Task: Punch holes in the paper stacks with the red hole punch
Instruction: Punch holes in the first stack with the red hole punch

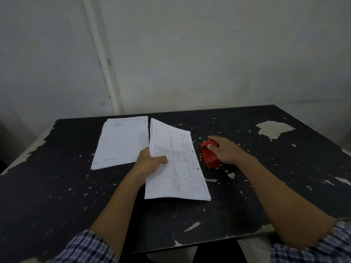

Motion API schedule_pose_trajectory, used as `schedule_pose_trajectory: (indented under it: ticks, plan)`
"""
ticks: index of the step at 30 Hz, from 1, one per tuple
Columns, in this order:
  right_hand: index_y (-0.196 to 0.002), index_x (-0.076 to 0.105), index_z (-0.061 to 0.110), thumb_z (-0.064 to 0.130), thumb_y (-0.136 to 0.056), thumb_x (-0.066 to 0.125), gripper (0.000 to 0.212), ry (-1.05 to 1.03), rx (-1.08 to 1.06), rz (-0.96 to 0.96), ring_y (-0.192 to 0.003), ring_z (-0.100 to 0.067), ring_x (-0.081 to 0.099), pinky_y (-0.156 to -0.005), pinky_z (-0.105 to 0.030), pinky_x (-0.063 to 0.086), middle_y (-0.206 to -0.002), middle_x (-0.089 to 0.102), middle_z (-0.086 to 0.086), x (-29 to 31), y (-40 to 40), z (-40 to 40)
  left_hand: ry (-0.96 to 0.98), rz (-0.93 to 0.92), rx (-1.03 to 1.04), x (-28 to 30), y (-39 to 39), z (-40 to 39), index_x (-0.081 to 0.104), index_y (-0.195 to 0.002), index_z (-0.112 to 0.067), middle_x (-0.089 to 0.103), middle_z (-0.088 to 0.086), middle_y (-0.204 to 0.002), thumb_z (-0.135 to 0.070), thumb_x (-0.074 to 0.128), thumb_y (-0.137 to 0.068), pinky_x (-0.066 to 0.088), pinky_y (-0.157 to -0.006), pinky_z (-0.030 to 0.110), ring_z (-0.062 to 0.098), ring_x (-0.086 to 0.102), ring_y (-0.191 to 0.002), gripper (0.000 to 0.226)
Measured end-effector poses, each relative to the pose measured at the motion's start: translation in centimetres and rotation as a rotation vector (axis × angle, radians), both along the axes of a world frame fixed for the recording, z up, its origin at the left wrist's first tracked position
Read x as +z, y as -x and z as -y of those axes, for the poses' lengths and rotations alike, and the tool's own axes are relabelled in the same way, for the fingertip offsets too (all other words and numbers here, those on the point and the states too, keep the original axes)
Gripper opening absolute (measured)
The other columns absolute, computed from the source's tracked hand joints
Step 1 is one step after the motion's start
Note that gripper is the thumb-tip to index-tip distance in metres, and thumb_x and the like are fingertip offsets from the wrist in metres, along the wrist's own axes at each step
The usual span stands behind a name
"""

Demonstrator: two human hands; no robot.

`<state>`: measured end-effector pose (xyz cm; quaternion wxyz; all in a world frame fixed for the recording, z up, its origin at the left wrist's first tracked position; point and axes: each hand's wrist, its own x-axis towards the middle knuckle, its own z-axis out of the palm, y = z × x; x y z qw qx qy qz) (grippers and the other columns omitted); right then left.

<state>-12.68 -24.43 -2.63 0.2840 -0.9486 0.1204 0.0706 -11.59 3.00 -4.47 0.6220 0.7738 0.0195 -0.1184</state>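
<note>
The red hole punch (pixel 210 153) sits on the black table (pixel 57 186), right of centre and just right of the printed paper stack (pixel 177 168). I see a gap between punch and paper; they do not touch.

My right hand (pixel 224 149) lies over the far end of the punch, fingers curled round its top. I judge this a light hold, not a pressing one.

My left hand (pixel 151 161) pinches the left edge of the printed stack, thumb on top, and that edge is lifted off the table. Two holes already show along the stack's right edge.

A second paper stack (pixel 121 141) lies flat to the left and farther away. I cannot tell whether it has been punched.

Risks, as I judge them:
- The sheets at the near corner of the held stack are slightly fanned. If moved on a one-edge pinch, they may slide apart and the holes fall out of line.
- A lifted, curved stack could sweep against the second stack and disturb it.
- The punch, held at one end only, may tip or skid on the chipped tabletop if pushed down off-centre.
</note>
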Motion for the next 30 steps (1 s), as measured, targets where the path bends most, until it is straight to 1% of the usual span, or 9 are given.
schedule_pose_trajectory:
  ticks: [2,4,6,8,11,14,20,26,30]
  plan:
    - [-0.162,0.029,0.032,0.051,-0.105,0.048,0.062,-0.004,-0.053,0.038,-0.145,-0.034,0.041,-0.119,-0.056,0.036,-0.164,0.035,-0.010,0.0,0.5,-0.4,0.010,0.001,-0.005,0.3,0.4,-0.8,0.069,-0.114,-0.019,0.072,-0.006,-0.108,-0.004,0.076,-0.087,0.049,-0.068,0.020,0.008,0.065,-0.095,0.032]
    - [-0.159,0.037,0.030,0.051,-0.104,0.050,0.060,0.083,-0.129,0.247,-0.145,-0.032,0.044,-0.121,-0.057,0.031,-0.160,0.041,-0.010,0.0,1.4,-1.6,0.015,0.014,-0.016,0.8,0.7,-1.6,0.069,-0.117,-0.020,0.072,-0.007,-0.110,-0.005,0.076,-0.087,0.049,-0.071,0.021,0.009,0.066,-0.098,0.034]
    - [-0.152,0.049,0.022,0.039,-0.105,0.055,0.050,0.097,-0.150,0.528,-0.138,-0.025,0.052,-0.118,-0.045,0.038,-0.152,0.051,-0.007,0.2,2.5,-3.4,0.052,0.037,-0.003,1.2,1.3,-2.5,0.069,-0.114,-0.024,0.073,-0.010,-0.109,-0.005,0.077,-0.088,0.050,-0.071,0.020,0.009,0.067,-0.099,0.033]
    - [-0.145,0.056,0.017,0.028,-0.105,0.058,0.042,-0.060,-0.124,0.628,-0.122,-0.016,0.060,-0.107,-0.031,0.047,-0.140,0.061,-0.003,0.5,3.6,-5.6,0.102,0.057,0.029,1.5,2.0,-3.5,0.070,-0.109,-0.027,0.073,-0.013,-0.105,-0.006,0.078,-0.088,0.051,-0.069,0.018,0.007,0.068,-0.096,0.031]
    - [-0.150,0.051,0.020,0.028,-0.103,0.062,0.049,-0.394,-0.170,0.491,-0.102,-0.005,0.058,-0.077,-0.016,0.046,-0.134,0.063,0.001,1.0,4.0,-8.0,0.090,0.069,-0.034,1.6,3.3,-4.7,0.070,-0.108,-0.029,0.075,-0.013,-0.107,-0.007,0.079,-0.088,0.055,-0.076,0.022,0.009,0.071,-0.099,0.031]
    - [-0.157,0.040,0.029,0.024,-0.100,0.067,0.063,-0.648,-0.209,0.463,-0.102,-0.004,0.056,-0.078,-0.024,0.048,-0.141,0.056,0.004,2.2,3.9,-8.2,-0.071,0.113,-0.187,2.4,4.1,-6.1,0.068,-0.112,-0.033,0.075,-0.015,-0.109,-0.010,0.080,-0.087,0.058,-0.085,0.023,0.004,0.071,-0.100,0.036]
    - [-0.155,0.044,0.031,0.026,-0.089,0.079,0.075,-0.519,-0.056,0.203,-0.127,-0.018,0.054,-0.102,-0.039,0.046,-0.146,0.057,0.000,2.8,5.1,-5.7,-0.265,0.081,-0.494,6.2,3.3,-8.7,0.068,-0.122,-0.024,0.078,-0.010,-0.113,-0.004,0.082,-0.085,0.061,-0.080,0.025,0.011,0.075,-0.104,0.044]
    - [-0.127,0.063,0.025,0.014,-0.092,0.076,0.039,-0.487,0.068,0.113,-0.093,-0.002,0.067,-0.064,-0.017,0.052,-0.114,0.070,0.011,2.4,6.9,-6.2,-0.741,0.115,-0.730,7.1,0.5,-6.8,0.062,-0.126,-0.029,0.070,-0.010,-0.125,-0.024,0.084,-0.084,0.058,-0.099,0.035,0.014,0.068,-0.114,0.047]
    - [-0.105,0.071,0.016,0.008,-0.087,0.079,0.022,-0.423,-0.011,0.034,-0.091,-0.012,0.075,-0.076,-0.031,0.062,-0.108,0.077,0.002,1.0,8.0,-5.7,-0.939,0.206,-0.771,6.4,-0.4,-4.5,0.060,-0.124,-0.026,0.065,-0.004,-0.125,-0.025,0.084,-0.084,0.057,-0.097,0.033,0.020,0.065,-0.114,0.046]
